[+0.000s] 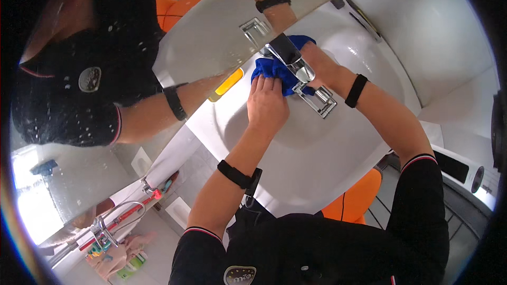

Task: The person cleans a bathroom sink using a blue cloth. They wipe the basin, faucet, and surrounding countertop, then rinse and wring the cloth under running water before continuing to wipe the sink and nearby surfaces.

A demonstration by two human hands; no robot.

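Observation:
A blue cloth point(266, 67) lies bunched around the base of a chrome faucet point(303, 70) at the back of a white washbasin point(309, 158). My left hand point(268, 105) grips the cloth's near left side, its fingertips sunk into the folds. On the other side of the faucet, my right hand point(321, 61) is at the same cloth, its fingers partly hidden by the faucet body. The faucet's open, frame-shaped lever point(317, 101) sticks out towards me, above the bowl.
A large mirror point(198, 43) slants close behind the faucet and reflects my arms. Beside the cloth stands a yellow item point(229, 83). Dark slim items point(362, 19) lie on the basin's far right rim. An orange stool point(352, 198) is under the basin; a shower fixture point(105, 229) is at lower left.

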